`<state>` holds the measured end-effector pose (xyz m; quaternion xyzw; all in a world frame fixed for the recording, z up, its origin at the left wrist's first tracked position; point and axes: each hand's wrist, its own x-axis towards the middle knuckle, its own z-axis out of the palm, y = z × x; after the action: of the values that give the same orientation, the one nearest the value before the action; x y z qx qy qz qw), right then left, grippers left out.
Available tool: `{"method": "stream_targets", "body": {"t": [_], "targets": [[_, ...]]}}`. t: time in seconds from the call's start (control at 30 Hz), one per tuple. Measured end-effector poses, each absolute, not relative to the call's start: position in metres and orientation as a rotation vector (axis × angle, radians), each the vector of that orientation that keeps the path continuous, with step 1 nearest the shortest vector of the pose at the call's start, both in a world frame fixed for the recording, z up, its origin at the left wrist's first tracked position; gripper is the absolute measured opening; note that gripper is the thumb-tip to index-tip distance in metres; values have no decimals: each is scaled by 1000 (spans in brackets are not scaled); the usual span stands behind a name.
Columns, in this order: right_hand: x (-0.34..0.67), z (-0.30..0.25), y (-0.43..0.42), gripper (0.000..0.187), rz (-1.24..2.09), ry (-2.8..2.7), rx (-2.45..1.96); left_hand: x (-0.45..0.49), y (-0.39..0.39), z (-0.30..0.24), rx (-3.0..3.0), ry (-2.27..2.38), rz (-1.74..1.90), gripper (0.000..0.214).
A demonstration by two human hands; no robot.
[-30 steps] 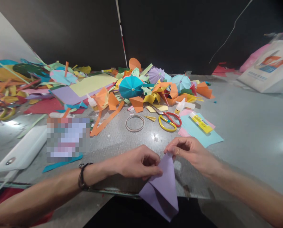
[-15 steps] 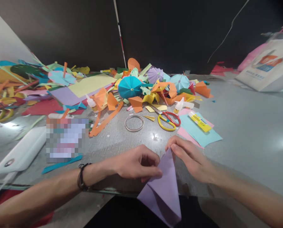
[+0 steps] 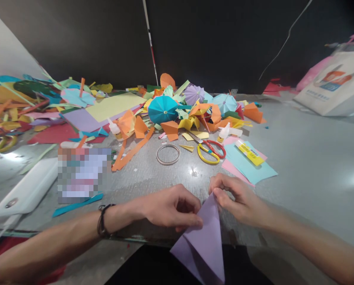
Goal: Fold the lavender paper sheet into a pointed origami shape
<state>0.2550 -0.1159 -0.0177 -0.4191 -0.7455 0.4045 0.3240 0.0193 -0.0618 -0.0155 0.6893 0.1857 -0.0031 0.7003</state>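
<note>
A folded lilac paper triangle (image 3: pixel 203 241) hangs over the near edge of the grey table (image 3: pixel 307 166), its tip pointing away from me. My left hand (image 3: pixel 171 208) is curled, thumb and fingers pressing the paper's left edge. My right hand (image 3: pixel 239 198) pinches the paper's top tip between thumb and fingers. A dark cord bracelet (image 3: pixel 101 219) circles my left wrist.
Beyond my hands lie a clear tape ring (image 3: pixel 168 154), yellow-and-red scissors (image 3: pixel 210 150), a yellow glue stick (image 3: pixel 249 153) on light blue paper, and a heap of coloured scraps and paper umbrellas (image 3: pixel 163 109). A white flat device (image 3: pixel 25 190) lies left; a white bag (image 3: pixel 334 87) stands far right.
My right hand's fingers have curled back in and pinched the paper's tip after lying flatter on it. The paper slid slightly toward me. My left hand barely moved.
</note>
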Motion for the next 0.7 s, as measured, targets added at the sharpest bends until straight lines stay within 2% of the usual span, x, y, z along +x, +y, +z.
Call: {"method": "stream_targets", "body": {"t": [0.17, 0.4, 0.7], "targets": [[254, -22, -115, 21, 1011, -1924, -1100, 20, -62, -17, 1560, 420, 8, 42], [257, -19, -116, 31, 1056, -1991, -1112, 18, -62, -17, 1557, 437, 40, 45], [252, -13, -119, 34, 1050, -2000, -1017, 21, -62, -16, 1547, 425, 74, 35]]}}
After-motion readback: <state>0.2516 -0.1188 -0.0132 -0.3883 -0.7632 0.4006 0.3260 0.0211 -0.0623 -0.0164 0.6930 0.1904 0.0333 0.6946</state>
